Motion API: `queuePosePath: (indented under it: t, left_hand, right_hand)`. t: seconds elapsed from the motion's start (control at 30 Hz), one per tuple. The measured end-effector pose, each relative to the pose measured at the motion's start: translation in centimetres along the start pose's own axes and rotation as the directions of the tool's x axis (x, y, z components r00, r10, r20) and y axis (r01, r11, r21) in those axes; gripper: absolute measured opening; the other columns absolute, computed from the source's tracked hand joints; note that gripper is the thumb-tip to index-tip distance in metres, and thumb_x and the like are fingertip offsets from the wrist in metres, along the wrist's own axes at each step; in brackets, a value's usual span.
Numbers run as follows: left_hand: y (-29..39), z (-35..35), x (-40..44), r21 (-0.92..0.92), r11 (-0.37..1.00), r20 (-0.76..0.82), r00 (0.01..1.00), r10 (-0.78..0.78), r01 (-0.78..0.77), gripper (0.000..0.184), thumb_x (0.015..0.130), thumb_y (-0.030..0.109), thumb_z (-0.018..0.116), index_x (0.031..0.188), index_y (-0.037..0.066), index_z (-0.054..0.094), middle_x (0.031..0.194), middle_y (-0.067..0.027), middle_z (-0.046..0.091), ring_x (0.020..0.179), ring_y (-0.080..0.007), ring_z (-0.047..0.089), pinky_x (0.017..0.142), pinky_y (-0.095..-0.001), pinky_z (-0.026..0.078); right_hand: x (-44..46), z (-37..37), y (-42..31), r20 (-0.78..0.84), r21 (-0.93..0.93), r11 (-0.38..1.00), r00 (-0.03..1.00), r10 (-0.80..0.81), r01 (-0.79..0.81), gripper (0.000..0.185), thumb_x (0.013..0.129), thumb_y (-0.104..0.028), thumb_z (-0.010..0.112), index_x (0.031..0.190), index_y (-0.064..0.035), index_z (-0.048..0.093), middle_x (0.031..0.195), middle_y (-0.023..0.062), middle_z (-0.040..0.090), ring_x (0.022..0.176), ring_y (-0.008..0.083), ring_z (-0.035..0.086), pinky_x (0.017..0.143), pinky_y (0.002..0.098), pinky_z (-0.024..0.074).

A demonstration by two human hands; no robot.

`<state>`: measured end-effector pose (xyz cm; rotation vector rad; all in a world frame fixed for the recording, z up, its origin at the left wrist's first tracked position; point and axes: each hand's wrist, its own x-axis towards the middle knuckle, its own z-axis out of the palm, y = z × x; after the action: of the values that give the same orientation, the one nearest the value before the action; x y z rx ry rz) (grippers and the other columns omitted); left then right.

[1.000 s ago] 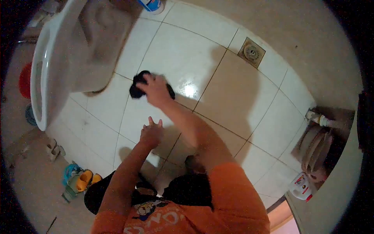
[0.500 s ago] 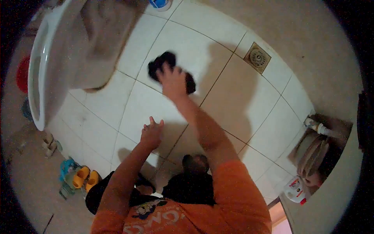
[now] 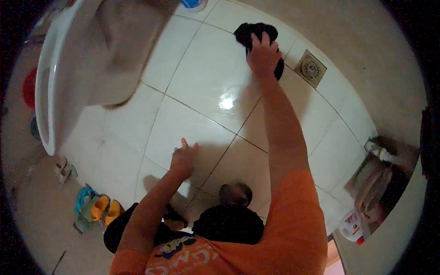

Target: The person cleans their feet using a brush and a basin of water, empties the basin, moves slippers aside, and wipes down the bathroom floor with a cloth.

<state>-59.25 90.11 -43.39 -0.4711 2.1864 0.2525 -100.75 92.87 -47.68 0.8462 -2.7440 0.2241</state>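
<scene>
My right hand [image 3: 264,56] presses a dark, bunched cloth [image 3: 251,32] against the white tiled floor [image 3: 197,68], near the far edge and just left of the square drain [image 3: 312,68]. Its fingers are spread over the cloth, which shows beyond the fingertips and along the right side of the hand. My left hand [image 3: 184,159] is nearer my body, over the middle of the floor. Its fingers are apart and nothing is in it.
A white toilet [image 3: 48,87] stands at the left. Yellow shoes [image 3: 100,207] lie at the lower left. A white bottle [image 3: 351,225] and a pipe [image 3: 382,152] are at the right. A blue-labelled container [image 3: 195,4] sits at the top.
My right hand has moved with the dark cloth across the tiles, away from my body and to the right, close to the drain. My left hand has hardly moved.
</scene>
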Motion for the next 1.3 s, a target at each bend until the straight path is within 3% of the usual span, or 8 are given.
queuePosePath:
  t: [0.23,0.33,0.7,0.8,0.97,1.13,1.17,1.3]
  left_hand:
    - [1.2,-1.1,-1.1,-0.011,0.999,-0.064,0.997,-0.046,0.045,0.072,0.08,0.017,0.063,0.144,0.02,0.029,0.146,-0.0298,0.022,0.112,-0.0524,0.048,0.092,-0.0532,0.046]
    - [0.8,-0.4,-0.5,-0.041,0.998,-0.015,0.998,-0.055,0.055,0.071,0.082,0.017,0.06,0.145,0.023,0.029,0.147,-0.0278,0.021,0.111,-0.0541,0.048,0.092,-0.0544,0.046]
    - [0.0,3.9,1.2,-0.21,0.978,-0.074,0.997,-0.009,-0.007,0.059,0.088,0.015,0.051,0.143,0.004,0.032,0.143,-0.0259,0.034,0.116,-0.0422,0.051,0.106,-0.0561,0.029]
    - [0.6,-1.1,0.0,-0.083,0.994,0.017,0.998,-0.065,0.066,0.06,0.088,0.015,0.05,0.146,0.012,0.031,0.148,-0.0271,0.026,0.112,-0.0384,0.055,0.105,-0.0551,0.032]
    - [0.3,-0.5,0.1,-0.104,0.994,0.034,0.999,-0.039,0.042,0.063,0.089,0.019,0.05,0.148,0.024,0.028,0.151,-0.0265,0.019,0.11,-0.0333,0.057,0.103,-0.0538,0.034]
    - [0.1,3.3,0.0,-0.265,0.961,-0.314,0.949,-0.009,-0.079,0.064,0.086,0.021,0.055,0.146,0.019,0.03,0.151,-0.0231,0.02,0.12,-0.0362,0.048,0.107,-0.0549,0.026]
    - [-0.1,4.8,0.1,-0.273,0.956,-0.368,0.93,0.0,-0.108,0.063,0.085,0.021,0.056,0.144,0.017,0.033,0.149,-0.0225,0.024,0.122,-0.036,0.047,0.108,-0.0542,0.026]
    - [-5.3,8.9,-3.2,-0.389,0.896,-0.364,0.929,0.065,-0.215,0.058,0.081,0.022,0.061,0.135,0.01,0.044,0.138,-0.0193,0.042,0.126,-0.0346,0.044,0.108,-0.0508,0.027]
  right_hand:
    - [2.2,1.5,-5.1,-0.113,0.028,0.999,0.993,-0.031,0.034,0.054,0.075,-0.026,0.065,0.126,-0.0129,0.057,0.124,0.0184,0.053,0.088,0.037,0.055,0.069,0.0504,0.048]
    - [0.0,1.0,-13.5,0.112,0.079,0.984,0.979,-0.169,0.16,0.053,0.078,-0.029,0.061,0.13,-0.0239,0.052,0.138,0.008,0.043,0.105,0.0356,0.05,0.075,0.0534,0.0455]
    - [-15.6,-4.2,-28.7,0.169,0.548,0.501,0.497,-0.851,0.67,0.028,0.084,-0.017,0.054,0.109,-0.0185,0.066,0.126,0.0106,0.052,0.105,0.0378,0.054,0.079,0.0555,0.0456]
    - [-10.1,-1.0,-23.7,-0.013,0.623,0.656,0.843,-0.537,0.427,0.034,0.076,-0.006,0.056,0.107,-0.0168,0.066,0.11,0.0148,0.061,0.085,0.0343,0.061,0.072,0.0471,0.0506]
    - [-4.8,-2.2,-19.8,0.147,0.194,0.965,0.967,-0.206,0.176,0.046,0.077,-0.014,0.061,0.123,-0.0196,0.057,0.121,0.0161,0.054,0.09,0.0374,0.059,0.074,0.0482,0.0515]
    - [-13.5,-2.0,-29.5,0.145,0.141,0.798,0.785,-0.603,0.586,0.046,0.08,-0.019,0.056,0.126,-0.02,0.054,0.118,0.0144,0.052,0.09,0.0332,0.059,0.069,0.0444,0.0511]
    - [-15.4,-3.8,-32.8,0.366,0.26,0.756,0.664,-0.653,0.6,0.042,0.081,-0.021,0.056,0.123,-0.0227,0.055,0.118,0.0123,0.052,0.095,0.0323,0.058,0.07,0.0457,0.051]
    - [-22.1,-5.7,-37.9,0.1,0.427,0.437,0.439,-0.893,0.791,0.035,0.081,-0.017,0.057,0.115,-0.024,0.061,0.113,0.0093,0.051,0.098,0.0326,0.054,0.071,0.0466,0.0517]
